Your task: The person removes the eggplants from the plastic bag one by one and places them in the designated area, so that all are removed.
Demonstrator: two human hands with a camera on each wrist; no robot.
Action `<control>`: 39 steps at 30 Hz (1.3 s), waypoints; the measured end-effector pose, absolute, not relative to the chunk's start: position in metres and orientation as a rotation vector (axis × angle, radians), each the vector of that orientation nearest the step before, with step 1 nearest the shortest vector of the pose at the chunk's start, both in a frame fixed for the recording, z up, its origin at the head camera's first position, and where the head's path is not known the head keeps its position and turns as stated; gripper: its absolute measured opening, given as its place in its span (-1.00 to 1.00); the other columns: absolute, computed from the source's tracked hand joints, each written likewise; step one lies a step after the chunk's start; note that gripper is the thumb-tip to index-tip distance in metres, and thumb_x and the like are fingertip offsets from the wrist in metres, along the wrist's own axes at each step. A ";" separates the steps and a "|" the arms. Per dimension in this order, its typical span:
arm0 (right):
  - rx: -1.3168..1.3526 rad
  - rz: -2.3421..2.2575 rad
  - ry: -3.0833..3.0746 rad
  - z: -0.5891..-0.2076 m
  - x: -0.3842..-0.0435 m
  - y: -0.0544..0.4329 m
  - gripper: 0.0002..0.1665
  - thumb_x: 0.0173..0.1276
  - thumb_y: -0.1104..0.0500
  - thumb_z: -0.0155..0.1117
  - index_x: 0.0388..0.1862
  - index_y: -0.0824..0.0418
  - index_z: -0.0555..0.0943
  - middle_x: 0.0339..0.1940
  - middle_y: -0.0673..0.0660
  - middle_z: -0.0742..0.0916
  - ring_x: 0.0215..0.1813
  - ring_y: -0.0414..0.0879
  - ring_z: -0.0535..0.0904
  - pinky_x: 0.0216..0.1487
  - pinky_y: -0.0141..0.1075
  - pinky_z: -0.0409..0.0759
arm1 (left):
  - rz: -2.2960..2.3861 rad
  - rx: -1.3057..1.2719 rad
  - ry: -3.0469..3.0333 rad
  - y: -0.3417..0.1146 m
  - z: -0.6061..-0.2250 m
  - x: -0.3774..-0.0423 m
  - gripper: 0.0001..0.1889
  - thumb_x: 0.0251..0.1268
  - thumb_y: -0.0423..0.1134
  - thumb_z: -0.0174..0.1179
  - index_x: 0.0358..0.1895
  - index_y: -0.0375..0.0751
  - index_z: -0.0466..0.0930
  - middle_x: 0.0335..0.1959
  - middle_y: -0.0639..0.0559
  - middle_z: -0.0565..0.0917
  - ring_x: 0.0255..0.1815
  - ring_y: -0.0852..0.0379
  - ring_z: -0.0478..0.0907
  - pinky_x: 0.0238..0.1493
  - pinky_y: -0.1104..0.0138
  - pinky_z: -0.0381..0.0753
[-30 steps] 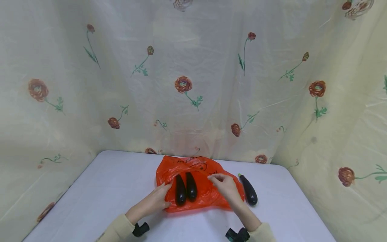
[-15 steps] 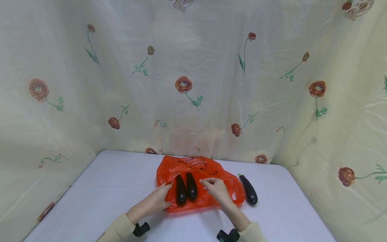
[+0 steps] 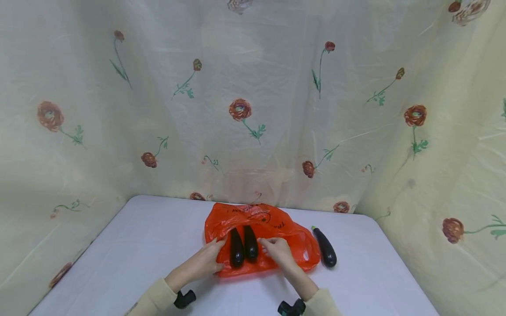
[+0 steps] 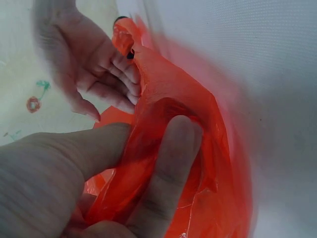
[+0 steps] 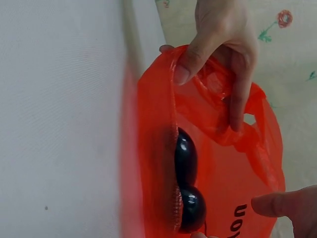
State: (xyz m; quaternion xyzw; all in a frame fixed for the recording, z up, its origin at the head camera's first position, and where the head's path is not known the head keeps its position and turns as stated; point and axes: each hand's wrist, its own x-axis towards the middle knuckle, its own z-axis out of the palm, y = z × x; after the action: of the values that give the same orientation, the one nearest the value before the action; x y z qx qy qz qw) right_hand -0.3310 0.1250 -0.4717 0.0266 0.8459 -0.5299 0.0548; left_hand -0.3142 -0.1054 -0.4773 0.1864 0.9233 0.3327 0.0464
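Note:
An orange-red plastic bag (image 3: 290, 224) lies on the table, its mouth toward me. Two dark eggplants (image 3: 236, 252) are side by side in it; their round ends show past the bag's rim in the right wrist view. With thumb and fingers my left hand (image 3: 207, 258) pinches the left part of the bag's rim, the thumb outside and other fingers inside. My right hand (image 3: 278, 251) is at the bag's opening, fingertips right beside the right-hand eggplant (image 3: 251, 245). Its fingers are loosely bent, with nothing between thumb and fingers in the right wrist view.
A third eggplant (image 3: 326, 250) with a green stem end lies on the white table (image 3: 158, 232), just right of the bag. Behind the table hangs a pale curtain (image 3: 276, 79) printed with flowers, which also runs along both sides.
My right hand has moved left across the bag, from its right part to beside the eggplants. The left hand has kept its hold on the rim, and the eggplants lie where they were.

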 end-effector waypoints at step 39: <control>0.082 -1.606 2.578 -0.493 -0.342 0.106 -0.57 0.26 -0.09 0.32 -0.52 0.27 0.60 -0.75 -0.03 0.48 -0.61 -0.15 0.43 -0.61 -0.47 0.32 | 0.991 0.511 2.807 -0.105 -0.479 -0.314 -0.25 0.06 -0.41 0.39 0.36 -0.47 0.28 0.36 -0.34 0.37 0.25 -0.14 0.45 0.10 0.00 0.59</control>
State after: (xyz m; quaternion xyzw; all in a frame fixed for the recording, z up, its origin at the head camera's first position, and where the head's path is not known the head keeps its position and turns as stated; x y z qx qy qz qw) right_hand -0.3421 0.1064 -0.4929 0.0269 0.8474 -0.5278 0.0515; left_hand -0.3137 -0.1046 -0.4792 0.1690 0.9276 0.3275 0.0607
